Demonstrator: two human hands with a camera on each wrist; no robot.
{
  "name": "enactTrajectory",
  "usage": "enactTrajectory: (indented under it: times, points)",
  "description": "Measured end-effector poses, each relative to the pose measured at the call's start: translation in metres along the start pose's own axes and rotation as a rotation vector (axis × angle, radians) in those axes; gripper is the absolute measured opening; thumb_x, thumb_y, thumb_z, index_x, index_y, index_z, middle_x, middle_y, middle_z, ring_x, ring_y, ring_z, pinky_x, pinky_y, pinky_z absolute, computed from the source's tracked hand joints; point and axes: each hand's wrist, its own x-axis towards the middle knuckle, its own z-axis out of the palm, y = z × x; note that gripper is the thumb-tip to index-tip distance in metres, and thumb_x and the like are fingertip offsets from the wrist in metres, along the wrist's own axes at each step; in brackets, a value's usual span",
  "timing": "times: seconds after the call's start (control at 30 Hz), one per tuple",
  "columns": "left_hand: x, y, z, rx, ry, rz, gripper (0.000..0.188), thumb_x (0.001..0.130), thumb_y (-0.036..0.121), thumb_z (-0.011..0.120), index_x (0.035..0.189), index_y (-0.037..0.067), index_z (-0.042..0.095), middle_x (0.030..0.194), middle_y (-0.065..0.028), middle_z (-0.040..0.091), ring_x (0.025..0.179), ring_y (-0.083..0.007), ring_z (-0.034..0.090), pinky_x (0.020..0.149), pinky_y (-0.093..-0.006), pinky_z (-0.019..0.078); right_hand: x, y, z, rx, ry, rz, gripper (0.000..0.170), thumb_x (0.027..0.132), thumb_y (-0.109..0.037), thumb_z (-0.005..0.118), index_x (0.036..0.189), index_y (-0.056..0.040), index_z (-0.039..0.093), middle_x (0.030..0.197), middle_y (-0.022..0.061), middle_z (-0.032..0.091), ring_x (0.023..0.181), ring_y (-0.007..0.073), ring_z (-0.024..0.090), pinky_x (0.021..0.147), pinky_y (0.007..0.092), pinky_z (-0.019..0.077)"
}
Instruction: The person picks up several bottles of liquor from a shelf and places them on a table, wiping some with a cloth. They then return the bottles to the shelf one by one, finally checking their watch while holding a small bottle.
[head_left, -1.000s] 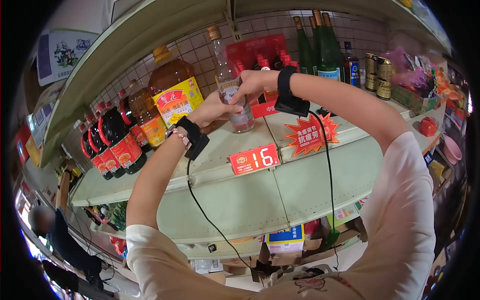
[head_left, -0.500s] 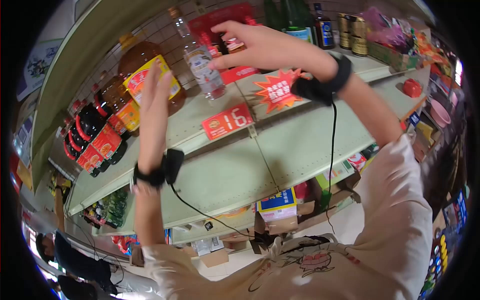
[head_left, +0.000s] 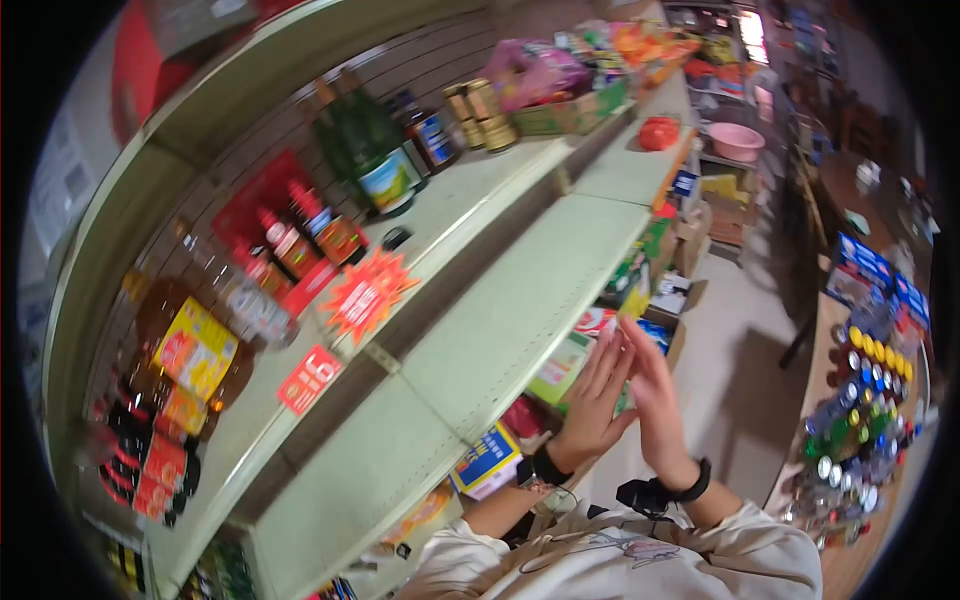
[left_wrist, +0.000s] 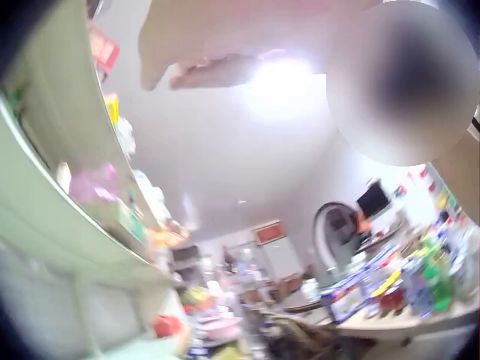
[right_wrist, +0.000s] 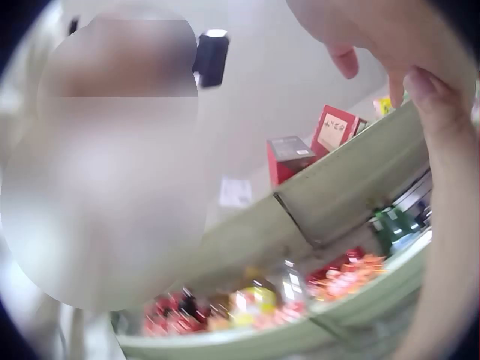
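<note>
Both hands are held together in front of the body, away from the upper shelf. In the head view the left hand has its fingers extended, close beside the right hand, whose fingers are also straight; nothing shows between them. The clear glass bottle stands on the shelf at left, beside the large oil jug with a yellow label. In the left wrist view, fingers of the left hand reach across the top; in the right wrist view, the right hand is at upper right.
Red-capped bottles, green bottles and gold cans line the upper shelf. A red starburst sign and price card hang at its edge. At right, a table holds many capped bottles.
The hands have left the clear glass bottle, which stays on the shelf, and have come together lower and to the right. The head view has swung right, bringing the aisle and side table into sight.
</note>
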Motion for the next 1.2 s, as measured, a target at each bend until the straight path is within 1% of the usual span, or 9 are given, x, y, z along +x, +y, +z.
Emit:
enactTrajectory:
  times: [0.13, 0.27, 0.53, 0.6, 0.67, 0.8, 0.93, 1.1, 1.2]
  points:
    - [-0.016, -0.005, 0.108, -1.093, -0.027, -0.291, 0.060, 0.091, 0.039, 0.044, 0.139, 0.004, 0.034, 0.145, -0.0170, 0.031, 0.132, -0.0287, 0.032, 0.107, -0.0437, 0.0277, -0.061, 0.033, -0.053, -1.150, -0.085, -0.269, 0.055, 0.086, -0.035, 0.053, 0.134, -0.0106, 0.043, 0.143, 0.0159, 0.033, 0.136, 0.0374, 0.023, 0.109, 0.0542, 0.0094]
    - [0.028, 0.039, 0.106, -2.318, -0.432, -0.956, 0.062, 0.094, 0.050, 0.033, 0.138, 0.007, 0.037, 0.141, -0.0135, 0.037, 0.129, -0.0285, 0.036, 0.105, -0.0458, 0.0292, -0.108, 0.002, -0.087, -1.161, -0.040, -0.071, 0.055, 0.089, -0.039, 0.051, 0.136, -0.0124, 0.042, 0.143, 0.0125, 0.035, 0.136, 0.0312, 0.025, 0.112, 0.0508, 0.0073]
    - [0.045, 0.140, 0.157, -1.557, -0.206, -0.346, 0.074, 0.093, 0.057, 0.022, 0.141, 0.002, 0.025, 0.141, -0.0210, 0.034, 0.133, -0.0291, 0.029, 0.111, -0.0437, 0.0199, -0.195, -0.029, -0.131, -0.986, 0.317, 0.011, 0.052, 0.094, -0.038, 0.044, 0.137, -0.0096, 0.039, 0.141, 0.0113, 0.038, 0.132, 0.0274, 0.033, 0.111, 0.0474, 0.0169]
    - [0.011, 0.165, 0.195, -1.059, -0.311, 0.049, 0.076, 0.093, 0.058, 0.019, 0.142, -0.001, 0.024, 0.146, -0.0210, 0.027, 0.136, -0.0323, 0.023, 0.112, -0.0428, 0.0150, -0.206, -0.030, -0.139, -0.185, 0.742, -0.080, 0.058, 0.096, -0.044, 0.035, 0.139, -0.0052, 0.032, 0.142, 0.0099, 0.036, 0.130, 0.0239, 0.035, 0.110, 0.0420, 0.0205]
    - [-0.037, 0.172, 0.239, -0.651, -0.546, 0.411, 0.072, 0.094, 0.057, 0.022, 0.142, 0.004, 0.027, 0.149, -0.0170, 0.020, 0.139, -0.0317, 0.016, 0.111, -0.0471, 0.0079, -0.228, -0.022, -0.160, 0.064, 0.914, -0.113, 0.064, 0.096, -0.048, 0.033, 0.142, -0.0045, 0.025, 0.144, 0.0103, 0.032, 0.131, 0.0216, 0.033, 0.111, 0.0386, 0.0208]
    - [-0.069, 0.180, 0.308, -0.749, -0.744, 0.534, 0.064, 0.095, 0.050, 0.028, 0.142, 0.006, 0.029, 0.150, -0.0180, 0.018, 0.139, -0.0334, 0.014, 0.111, -0.0489, 0.0045, -0.293, -0.054, -0.196, 0.583, 1.088, 0.091, 0.070, 0.093, -0.057, 0.031, 0.140, -0.0047, 0.030, 0.139, 0.0104, 0.039, 0.126, 0.0187, 0.039, 0.106, 0.0323, 0.0282]
    - [-0.091, 0.190, 0.350, -0.579, -0.939, 0.445, 0.060, 0.096, 0.040, 0.035, 0.144, 0.007, 0.023, 0.149, -0.0196, 0.018, 0.139, -0.0351, 0.014, 0.111, -0.0483, 0.0078, -0.349, -0.060, -0.212, 0.552, 1.197, 0.124, 0.053, 0.090, -0.047, 0.047, 0.125, -0.0070, 0.045, 0.124, 0.0089, 0.050, 0.113, 0.0157, 0.048, 0.096, 0.0316, 0.0360]
    - [-0.070, 0.209, 0.436, -1.063, -0.996, -0.083, 0.068, 0.089, 0.008, 0.054, 0.144, 0.000, 0.015, 0.149, -0.0224, 0.018, 0.139, -0.0266, 0.017, 0.110, -0.0326, 0.0192, -0.397, -0.028, -0.273, -0.483, 1.542, 0.346, 0.064, 0.081, -0.028, 0.062, 0.131, 0.0002, 0.032, 0.127, 0.0183, 0.046, 0.118, 0.0296, 0.045, 0.097, 0.0354, 0.0371]
    - [-0.045, 0.235, 0.468, -0.957, -0.992, 0.121, 0.076, 0.084, 0.010, 0.060, 0.144, 0.001, 0.013, 0.138, -0.0222, 0.039, 0.127, -0.0260, 0.039, 0.103, -0.0320, 0.0318, -0.413, 0.002, -0.320, -0.981, 1.508, 0.405, 0.081, 0.072, -0.021, 0.070, 0.134, 0.0055, 0.025, 0.128, 0.0275, 0.043, 0.122, 0.0383, 0.042, 0.100, 0.0388, 0.0351]
